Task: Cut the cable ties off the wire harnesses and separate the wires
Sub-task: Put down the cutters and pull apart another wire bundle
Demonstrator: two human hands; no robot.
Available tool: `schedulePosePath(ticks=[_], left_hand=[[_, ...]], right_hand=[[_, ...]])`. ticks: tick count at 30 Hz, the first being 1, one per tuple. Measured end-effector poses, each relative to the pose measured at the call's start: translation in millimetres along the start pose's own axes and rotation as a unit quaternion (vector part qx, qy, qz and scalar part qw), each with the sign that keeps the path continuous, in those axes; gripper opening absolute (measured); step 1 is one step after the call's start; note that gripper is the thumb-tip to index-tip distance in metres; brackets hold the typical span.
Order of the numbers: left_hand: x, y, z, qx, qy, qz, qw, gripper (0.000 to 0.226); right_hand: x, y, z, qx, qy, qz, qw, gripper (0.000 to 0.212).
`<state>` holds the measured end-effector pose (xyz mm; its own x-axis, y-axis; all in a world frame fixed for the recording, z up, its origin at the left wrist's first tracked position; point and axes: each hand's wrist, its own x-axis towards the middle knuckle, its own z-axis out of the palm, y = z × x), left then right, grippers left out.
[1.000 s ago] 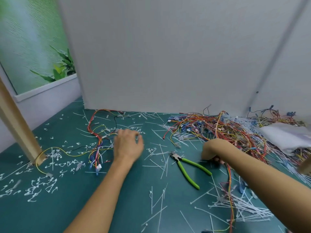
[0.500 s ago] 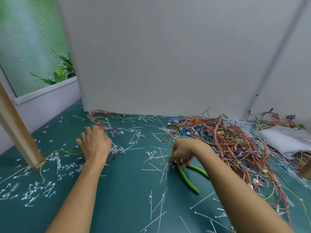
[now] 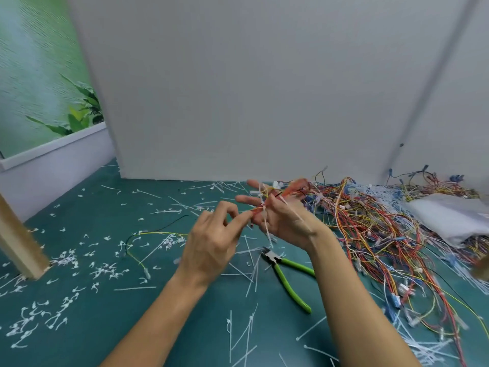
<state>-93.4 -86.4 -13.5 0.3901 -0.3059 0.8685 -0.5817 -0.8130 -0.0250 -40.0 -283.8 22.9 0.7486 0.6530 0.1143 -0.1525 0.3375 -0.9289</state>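
My right hand (image 3: pixel 284 221) is raised over the green mat (image 3: pixel 111 321), palm towards me, and holds a small red, orange and yellow wire harness (image 3: pixel 293 193). A white cable tie (image 3: pixel 266 229) is fastened round the harness and its tail hangs down across my palm. My left hand (image 3: pixel 211 245) pinches the harness wires just left of that tie with thumb and forefinger. The green-handled cutters (image 3: pixel 289 278) lie on the mat below my right wrist, with neither hand on them. A yellow and black loose wire (image 3: pixel 148 235) lies on the mat to the left.
A big tangle of coloured wire harnesses (image 3: pixel 383 234) covers the mat on the right, with a white plastic bag (image 3: pixel 447 218) on it. Cut white tie scraps (image 3: pixel 66 260) litter the mat. A wooden post (image 3: pixel 18 245) stands at the left; grey panels (image 3: pixel 238 88) wall the back.
Both hands have left the mat and met in the air. My right hand has lifted a harness out of the pile, and my left hand has come across to pinch it.
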Motion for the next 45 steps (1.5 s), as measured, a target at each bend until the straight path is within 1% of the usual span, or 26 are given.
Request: schedulePosePath(ticks=[2,3,5,6,7,10,13,15,17,21,22,24,26,30,33,36,38,40,42,44,45], left_hand=[[0,3,1,-0.002,-0.001,0.004,1.000,0.038],[0,3,1,-0.002,-0.002,0.001,1.000,0.038],[0,2,2,0.004,-0.005,0.000,1.000,0.039],[-1,0,3,0.006,-0.005,0.003,1.000,0.041],[-2,-1,3,0.011,-0.004,0.006,1.000,0.044],[-5,-6,5,0.046,0.004,-0.014,0.999,0.051],[-6,-11,4,0.080,0.008,-0.100,0.992,0.062],[-7,-13,4,0.082,0.017,-0.161,0.983,0.065],[-7,-18,4,0.066,0.013,-0.201,0.977,0.057],[-9,-24,1,0.002,0.001,-0.259,0.966,0.020],[-9,-23,0,-0.008,-0.002,-0.271,0.962,0.015],[-9,-22,-3,-0.009,-0.007,-0.282,0.959,0.025],[-7,-22,-5,-0.010,0.004,-0.269,0.963,0.031],[-5,-20,-6,-0.020,0.038,-0.212,0.976,0.020],[-6,-15,-4,-0.031,0.039,-0.197,0.979,0.016],[-7,-13,-2,-0.047,0.029,-0.178,0.982,0.026],[-7,-11,-2,-0.051,0.022,-0.165,0.985,0.032],[-8,-9,-1,-0.059,0.013,-0.169,0.984,0.034],[-8,-7,0,-0.073,0.019,-0.176,0.982,0.035],[-8,-6,-1,-0.079,0.035,-0.170,0.982,0.035],[-8,-5,-1,-0.078,0.044,-0.162,0.983,0.035]], right_hand=[[1,-3,0,-0.029,0.018,-0.017,0.999,0.104],[2,-4,1,-0.043,0.037,-0.021,0.998,0.094],[5,-6,4,-0.043,0.083,-0.030,0.995,0.065],[7,-8,5,-0.022,0.100,-0.040,0.994,0.054],[8,-11,5,0.013,0.109,-0.055,0.992,0.048],[6,-23,-4,0.119,0.115,-0.120,0.979,0.046],[-1,-33,-16,0.182,0.102,-0.172,0.963,0.038],[-7,-37,-23,0.221,0.104,-0.199,0.949,0.036],[-12,-40,-29,0.256,0.112,-0.218,0.935,0.035],[-16,-48,-32,0.294,0.133,-0.237,0.916,0.026],[-16,-50,-32,0.301,0.147,-0.248,0.909,0.023],[-16,-56,-30,0.303,0.180,-0.276,0.895,0.020],[-18,-59,-29,0.291,0.208,-0.294,0.886,0.017],[-18,-61,-29,0.242,0.260,-0.307,0.883,0.022],[-15,-59,-25,0.212,0.264,-0.298,0.893,0.022],[-14,-57,-23,0.188,0.235,-0.270,0.915,0.022],[-13,-56,-22,0.170,0.213,-0.243,0.931,0.025],[-11,-54,-19,0.148,0.198,-0.205,0.947,0.030],[-9,-51,-16,0.088,0.189,-0.147,0.967,0.032],[-8,-47,-12,-0.019,0.176,-0.065,0.982,0.034],[-7,-44,-9,-0.084,0.170,-0.022,0.982,0.033]])
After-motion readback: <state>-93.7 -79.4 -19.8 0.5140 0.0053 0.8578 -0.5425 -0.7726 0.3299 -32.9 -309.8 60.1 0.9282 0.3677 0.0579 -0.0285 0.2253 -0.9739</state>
